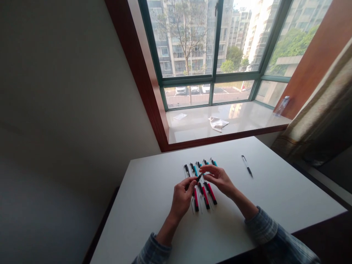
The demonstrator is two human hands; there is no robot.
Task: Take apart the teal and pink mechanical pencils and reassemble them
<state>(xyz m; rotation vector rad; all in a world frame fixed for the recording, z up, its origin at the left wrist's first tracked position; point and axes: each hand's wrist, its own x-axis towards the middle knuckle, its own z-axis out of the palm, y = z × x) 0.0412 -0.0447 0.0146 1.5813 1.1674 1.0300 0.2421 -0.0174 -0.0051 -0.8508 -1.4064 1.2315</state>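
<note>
fingers (pixel 189 180) on the left hand (pixel 181 198) are pinching a little black pen part (pixel 198 178), thumb against index, held up over the counter (pixel 148 209). right hand (pixel 222 180) is right across from it, thumb and index bent near its upper end with a bit of a gap between them, and honestly i can't tell if they're touching it or just next to it.

under and around the hands it's pen pieces in rows: red barrels (pixel 205 196) with black ends on the near side, blue barrels (pixel 195 170) with black bits on the far side, partly covered by the right hand. thin whitish tubes (pixel 200 204) lie between the red ones. one white pen (pixel 246 166) with a black grip lies off to the right, well apart from the rest.

past the counter, a crumpled white cloth (pixel 218 124) is on the windowsill (pixel 192 134), with a flat whitish sheet (pixel 180 116) to its left and a clear bottle (pixel 282 106) at the right end, near the curtain (pixel 324 88).
</note>
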